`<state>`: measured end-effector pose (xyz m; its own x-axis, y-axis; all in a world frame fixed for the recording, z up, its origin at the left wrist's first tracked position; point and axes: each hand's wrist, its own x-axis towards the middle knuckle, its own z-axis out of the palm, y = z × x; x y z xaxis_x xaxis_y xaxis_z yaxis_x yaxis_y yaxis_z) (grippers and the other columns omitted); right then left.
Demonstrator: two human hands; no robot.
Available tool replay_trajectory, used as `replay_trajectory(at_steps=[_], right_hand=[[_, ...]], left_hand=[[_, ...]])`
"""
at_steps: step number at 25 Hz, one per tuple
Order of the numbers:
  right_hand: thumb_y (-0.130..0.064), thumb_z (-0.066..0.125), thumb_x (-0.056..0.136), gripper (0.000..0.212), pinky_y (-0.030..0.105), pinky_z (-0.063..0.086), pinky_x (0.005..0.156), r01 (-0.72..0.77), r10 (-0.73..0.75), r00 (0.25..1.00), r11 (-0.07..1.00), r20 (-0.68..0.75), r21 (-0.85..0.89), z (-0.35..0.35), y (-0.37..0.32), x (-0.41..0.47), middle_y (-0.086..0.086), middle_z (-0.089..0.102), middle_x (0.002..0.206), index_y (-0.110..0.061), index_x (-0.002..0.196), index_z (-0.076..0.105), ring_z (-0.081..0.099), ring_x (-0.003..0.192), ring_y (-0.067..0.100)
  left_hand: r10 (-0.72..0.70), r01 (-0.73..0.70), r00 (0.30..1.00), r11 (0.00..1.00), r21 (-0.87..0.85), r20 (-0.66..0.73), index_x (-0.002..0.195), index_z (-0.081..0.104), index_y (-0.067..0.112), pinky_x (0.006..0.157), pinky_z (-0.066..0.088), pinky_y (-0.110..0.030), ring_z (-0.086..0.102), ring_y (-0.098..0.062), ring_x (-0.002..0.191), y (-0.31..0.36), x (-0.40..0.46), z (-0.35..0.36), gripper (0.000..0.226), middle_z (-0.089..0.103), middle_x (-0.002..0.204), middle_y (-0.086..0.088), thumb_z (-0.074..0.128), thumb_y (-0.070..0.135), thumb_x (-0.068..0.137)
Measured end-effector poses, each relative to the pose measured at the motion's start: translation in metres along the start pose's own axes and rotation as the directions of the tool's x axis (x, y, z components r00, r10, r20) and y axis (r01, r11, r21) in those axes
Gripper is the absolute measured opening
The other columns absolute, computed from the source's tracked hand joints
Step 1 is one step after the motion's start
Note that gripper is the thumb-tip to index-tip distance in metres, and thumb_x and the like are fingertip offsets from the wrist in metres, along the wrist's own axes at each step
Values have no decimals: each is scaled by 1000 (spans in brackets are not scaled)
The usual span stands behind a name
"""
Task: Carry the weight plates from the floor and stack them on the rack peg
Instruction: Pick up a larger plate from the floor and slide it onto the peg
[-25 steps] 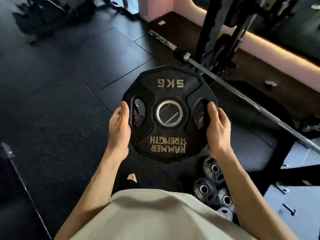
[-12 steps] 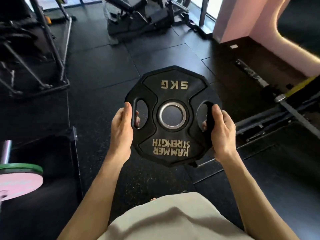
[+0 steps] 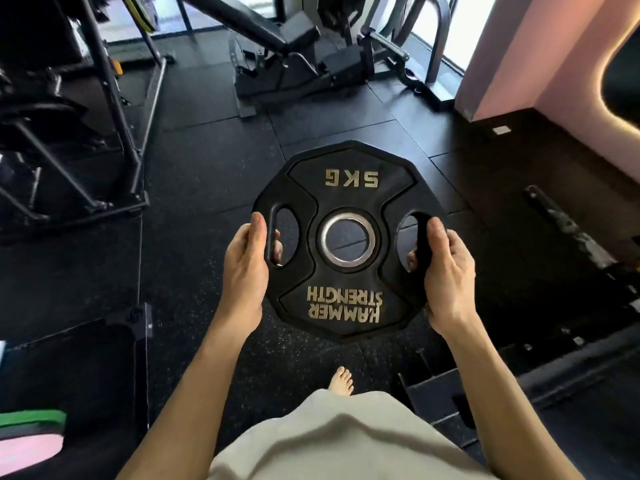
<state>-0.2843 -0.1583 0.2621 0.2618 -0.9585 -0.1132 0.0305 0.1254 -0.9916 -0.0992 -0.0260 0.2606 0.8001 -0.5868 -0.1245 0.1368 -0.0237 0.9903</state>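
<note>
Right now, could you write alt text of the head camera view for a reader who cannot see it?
Two bare hands, the left hand and the right hand, hold a black many-sided 5 kg weight plate with gold lettering by its side grip slots, above the black rubber gym floor. Black exercise machines stand behind; one bare foot shows below.

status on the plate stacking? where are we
Done: one black 5 KG plate is off the floor. In hand: left hand and right hand each grip a side handle slot, holding it roughly flat at waist height over the rubber floor. Left: no rack peg can be made out in this view, so the plate is not yet stacked. Other plates are out of view, so the remaining count is unknown.
</note>
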Motion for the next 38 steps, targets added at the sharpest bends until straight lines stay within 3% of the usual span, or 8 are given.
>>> replay_trajectory(at_steps=[9,14,19,28,35,38], right_hand=[[-43,52,98,35,36,44,63,-3,4,998,1000,-69,20,62,-21,204,-6,54,57,-18,74,49,53,56,11],[-42,49,100,35,32,44,59,23,-22,980,1000,-200,0,104,-29,332,-5,56,55,-14,79,51,51,56,12],[-47,50,98,35,38,42,64,13,-4,942,1000,-335,25,129,-47,441,-2,58,60,-19,78,55,52,60,15],[-48,49,98,37,39,43,67,25,-2,858,999,-514,38,118,-59,667,-1,57,61,-19,76,55,52,61,15],[-45,51,97,36,38,42,68,10,50,803,995,-594,98,84,-98,843,-1,55,63,-19,73,57,51,62,14],[-47,52,96,36,39,42,68,17,46,779,995,-625,94,67,-111,913,-3,55,62,-19,73,56,51,62,14]], left_hand=[[-17,17,997,1000,-7,70,78,58,17,69,41,-38,47,-14,63,22,212,85,47,53,63,3,45,58,95],[-17,17,974,1000,-2,225,83,58,16,71,41,-38,47,-12,65,33,366,148,46,53,65,4,46,59,94],[-17,0,924,999,43,382,85,57,16,70,43,-32,48,-10,67,59,496,219,44,53,69,5,45,57,96],[36,-69,821,997,36,570,84,54,11,59,44,-19,48,-6,62,61,695,400,44,52,65,7,42,52,95],[3,-35,774,999,38,633,87,56,10,69,47,-29,53,-9,65,80,824,558,44,56,70,4,43,50,97],[-13,-13,739,999,34,673,86,55,10,75,47,-39,53,-20,72,81,876,624,46,56,75,-4,45,54,97]])
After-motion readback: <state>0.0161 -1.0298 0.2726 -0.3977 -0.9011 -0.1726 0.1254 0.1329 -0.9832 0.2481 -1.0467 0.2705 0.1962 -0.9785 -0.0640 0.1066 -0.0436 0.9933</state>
